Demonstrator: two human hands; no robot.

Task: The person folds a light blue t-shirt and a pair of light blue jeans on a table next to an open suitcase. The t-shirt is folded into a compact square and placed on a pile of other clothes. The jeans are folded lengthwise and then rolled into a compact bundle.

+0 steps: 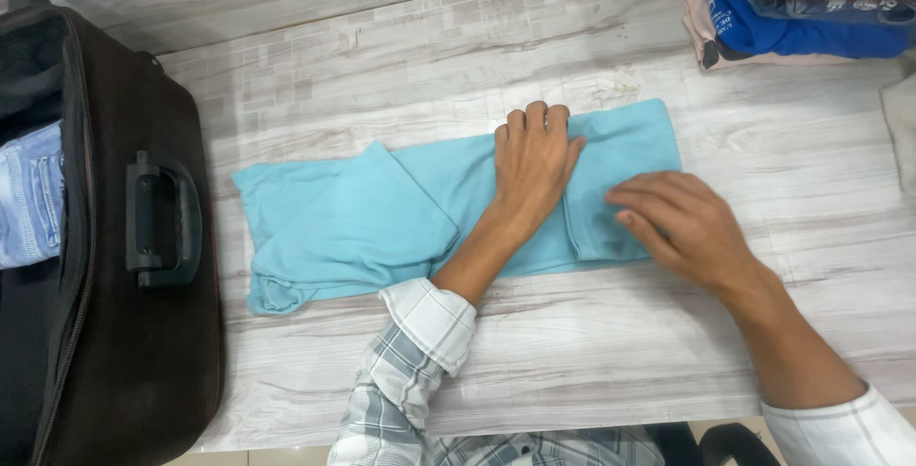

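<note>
Plaid shirt sleeves [420,371] frame the bottom of the view, rolled back from both forearms. From them the left hand [534,165] reaches out and lies palm down, fingers together and flat, pressing on the middle of a light blue garment [363,223]; it clamps nothing, only weighs the cloth down. Just beside it, the right hand [682,223] rests with its fingers stretched out loosely on the garment's right end, the fingertips touching a folded edge of the cloth, again pressing rather than pinching. The garment lies lengthwise across the centre of a pale wood-grain table [572,352], folded into a long band, with a flap laid over at its left part and a rumpled corner at the lower left. To the left of the table, well apart from the hands, stands an open dark brown suitcase [134,371] with a black handle [162,227] on its side; blue denim [29,194] shows inside it. At the far right corner of the table sits a stack of folded clothes [792,8], a bright blue piece and a dark printed one on top of something pale pink.
</note>
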